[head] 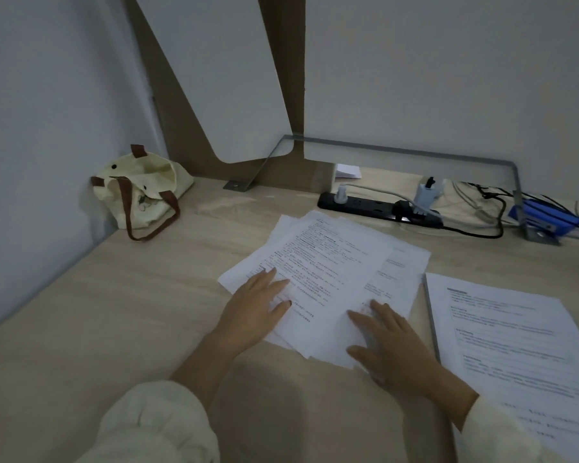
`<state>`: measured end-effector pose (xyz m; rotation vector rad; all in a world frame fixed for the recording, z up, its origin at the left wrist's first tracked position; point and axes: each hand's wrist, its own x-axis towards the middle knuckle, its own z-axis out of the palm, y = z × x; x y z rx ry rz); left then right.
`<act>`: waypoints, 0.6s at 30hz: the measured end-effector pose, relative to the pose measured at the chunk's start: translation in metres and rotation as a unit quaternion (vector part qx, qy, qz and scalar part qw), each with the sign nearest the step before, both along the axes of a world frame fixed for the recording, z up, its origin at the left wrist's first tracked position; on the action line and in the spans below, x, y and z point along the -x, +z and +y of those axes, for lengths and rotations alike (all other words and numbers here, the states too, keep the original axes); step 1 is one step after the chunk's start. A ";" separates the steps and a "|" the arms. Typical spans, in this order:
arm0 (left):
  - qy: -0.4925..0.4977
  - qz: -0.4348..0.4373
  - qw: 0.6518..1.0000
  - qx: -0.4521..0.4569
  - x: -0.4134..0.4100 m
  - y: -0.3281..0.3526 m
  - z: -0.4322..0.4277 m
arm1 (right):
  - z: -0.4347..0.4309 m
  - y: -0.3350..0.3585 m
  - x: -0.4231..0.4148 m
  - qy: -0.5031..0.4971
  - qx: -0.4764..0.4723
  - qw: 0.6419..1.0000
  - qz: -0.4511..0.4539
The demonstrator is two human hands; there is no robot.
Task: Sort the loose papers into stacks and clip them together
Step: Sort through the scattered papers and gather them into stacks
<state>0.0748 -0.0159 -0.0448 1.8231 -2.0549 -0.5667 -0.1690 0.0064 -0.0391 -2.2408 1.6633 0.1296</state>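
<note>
Head view. Centre of frame: loose papers [328,272] fanned in an untidy pile on the pale wood desk [114,312], printed sheets overlapping at different angles.

Left hand [254,309] laid palm down over the pile's lower left edge, fingers straight and slightly spread, pinching nothing. Right hand [391,345] laid palm down on the pile's lower right corner, fingers spread, gripping nothing. Cream sleeves [154,426] along the bottom edge.

Just right of the pile: a separate stack of printed sheets [508,335], squared up, running off the lower right of the frame. Along its left edge, a thin grey rod [430,315], kind unclear.

Upper left: cream tote bag [141,192] with brown handles, slumped in the wall corner.

Upper right, behind the papers: black power strip [378,208] with plugs and cables. At the far right, a blue object [545,218] beside a metal bracket.
</note>
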 end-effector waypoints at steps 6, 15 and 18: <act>0.091 -0.084 0.991 -0.054 -0.015 -0.011 -0.008 | 0.004 0.009 -0.002 0.052 -0.067 0.991 -0.099; 0.270 -0.071 0.959 -0.046 -0.043 0.002 0.012 | -0.046 0.005 -0.002 -0.376 -0.109 0.789 -0.473; 0.296 -0.039 0.951 -0.077 -0.045 0.004 0.013 | -0.039 0.015 -0.014 -0.359 -0.142 0.768 -0.512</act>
